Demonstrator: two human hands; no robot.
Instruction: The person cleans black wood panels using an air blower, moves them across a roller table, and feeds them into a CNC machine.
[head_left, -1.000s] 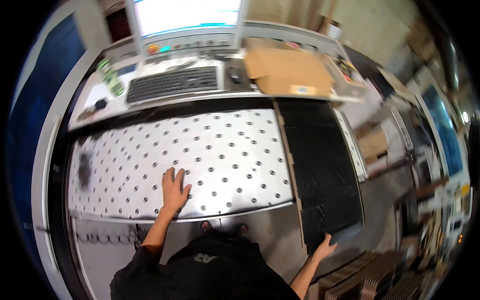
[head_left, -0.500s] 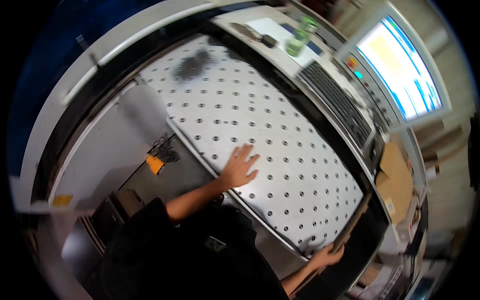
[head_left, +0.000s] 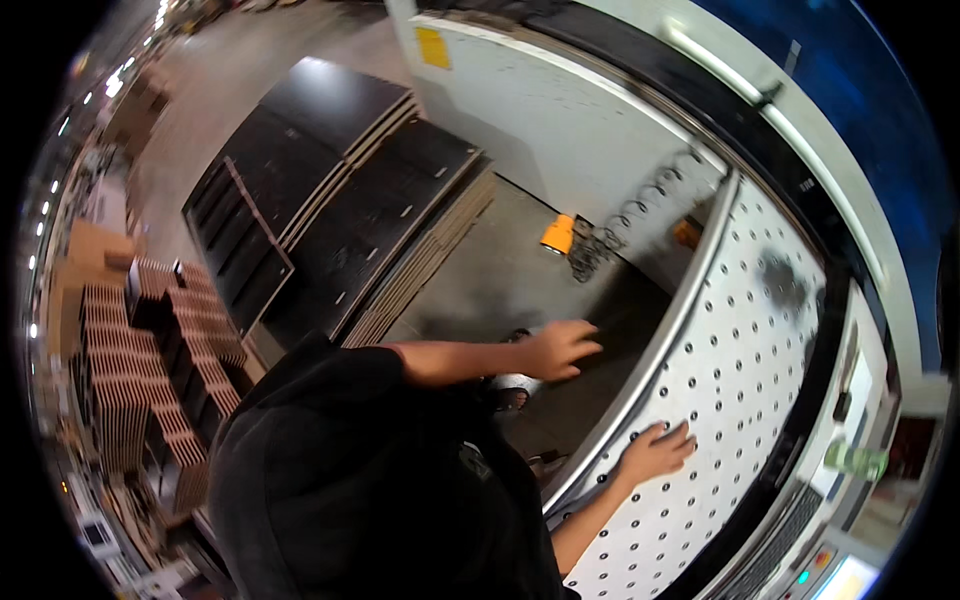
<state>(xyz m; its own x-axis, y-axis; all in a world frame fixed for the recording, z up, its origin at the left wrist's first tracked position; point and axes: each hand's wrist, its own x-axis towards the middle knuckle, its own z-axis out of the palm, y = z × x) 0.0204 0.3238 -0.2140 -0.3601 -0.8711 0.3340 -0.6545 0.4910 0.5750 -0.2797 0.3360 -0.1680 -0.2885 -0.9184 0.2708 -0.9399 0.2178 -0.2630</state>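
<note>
Perforated white table under the right hand, palm down just inside the rounded metal edge, fingers spread loosely and resting flat among the rows of small dark holes, nothing gripped. Beyond the fingertips of that hand, more bare perforated surface and a dark smudge well apart. Left hand off the table, near the metal edge but not touching it, hanging above the grey concrete floor, fingers slightly parted and curled, empty as far as can be told. Just below the left hand, a pale rounded shape, perhaps a shoe, too blurred to be sure. Past the left fingertips, near but clear of them, an orange object on the floor beside a tangle of dark wire coils. Well behind the left wrist, low stacks of large black panels, and farther off stacks of brown board. Step in hand, as a judgement: leaning on the table with the right palm, body and view turned away toward the floor and the panel stacks. Any further reach with the left hand judged to call for steady weight on the right palm and a clear path past the coils
</note>
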